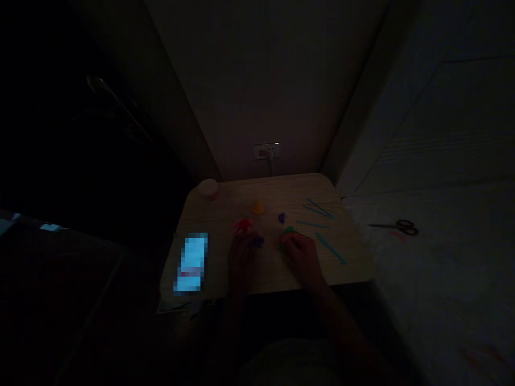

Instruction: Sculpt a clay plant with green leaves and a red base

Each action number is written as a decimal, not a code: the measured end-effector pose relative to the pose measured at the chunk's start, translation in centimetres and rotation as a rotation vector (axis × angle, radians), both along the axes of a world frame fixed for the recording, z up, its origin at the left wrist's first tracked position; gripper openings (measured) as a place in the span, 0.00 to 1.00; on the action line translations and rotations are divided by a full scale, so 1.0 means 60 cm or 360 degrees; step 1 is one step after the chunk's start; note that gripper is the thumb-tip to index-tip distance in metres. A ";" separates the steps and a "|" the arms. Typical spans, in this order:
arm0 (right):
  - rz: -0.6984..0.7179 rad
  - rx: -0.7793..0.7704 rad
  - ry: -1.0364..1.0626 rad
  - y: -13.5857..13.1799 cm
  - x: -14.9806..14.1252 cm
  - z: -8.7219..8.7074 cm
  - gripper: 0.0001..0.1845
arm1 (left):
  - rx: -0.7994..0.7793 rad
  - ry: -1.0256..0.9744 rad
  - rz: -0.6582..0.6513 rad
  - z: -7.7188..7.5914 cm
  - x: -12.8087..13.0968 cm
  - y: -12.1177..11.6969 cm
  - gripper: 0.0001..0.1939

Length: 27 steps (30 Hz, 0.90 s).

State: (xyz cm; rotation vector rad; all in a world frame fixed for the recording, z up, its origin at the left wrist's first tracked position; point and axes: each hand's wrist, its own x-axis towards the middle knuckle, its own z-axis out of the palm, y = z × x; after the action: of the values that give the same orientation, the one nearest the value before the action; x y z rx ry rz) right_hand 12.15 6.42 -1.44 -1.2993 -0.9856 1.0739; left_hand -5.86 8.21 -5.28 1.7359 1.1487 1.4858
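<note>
The green piece, right of the orange cone and nearer the person, is mostly covered by the right hand. Its bright edges show beyond and left of the narrowed fingers that hold it; its full shape is hidden. Nearer than the cone, a dark purple piece lies by the left hand's fingers; in this gloom I cannot tell whether they grip it. Blue tools lie right of the cone.

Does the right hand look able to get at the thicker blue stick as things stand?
Probably yes: the thicker blue stick lies just beside the right hand, with nothing visible between them, though that hand is at a green piece.
</note>
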 end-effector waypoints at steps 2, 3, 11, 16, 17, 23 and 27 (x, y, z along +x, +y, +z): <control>-0.0045 0.0052 -0.0056 0.002 0.003 0.000 0.14 | -0.0067 -0.0051 0.0033 -0.004 0.001 -0.002 0.18; -0.0049 0.0061 -0.0058 0.003 0.003 -0.001 0.14 | -0.0095 -0.0090 0.0050 -0.005 0.002 -0.002 0.18; 0.0063 0.0132 -0.0095 0.002 -0.004 -0.005 0.13 | -0.0156 -0.0099 0.0023 0.007 0.008 -0.001 0.15; 0.0009 0.0209 -0.0156 0.001 -0.001 -0.008 0.10 | -0.0306 -0.0051 -0.0102 0.013 0.005 -0.007 0.17; 0.0022 0.0213 -0.0174 0.001 -0.001 -0.008 0.09 | -0.0313 -0.0045 -0.0109 0.012 0.004 -0.008 0.17; 0.0066 0.0310 -0.0250 -0.004 0.001 0.000 0.09 | -0.0272 -0.0015 0.0014 0.004 0.006 -0.010 0.16; 0.0127 0.0224 -0.0242 -0.006 0.001 0.004 0.13 | -0.0279 -0.0063 0.0015 0.004 0.008 -0.011 0.13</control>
State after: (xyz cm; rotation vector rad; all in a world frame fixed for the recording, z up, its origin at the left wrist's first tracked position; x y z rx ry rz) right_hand 12.20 6.08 -1.20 -1.2484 -1.2146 0.9579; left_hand -5.36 7.56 -5.02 1.5783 1.2296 1.3750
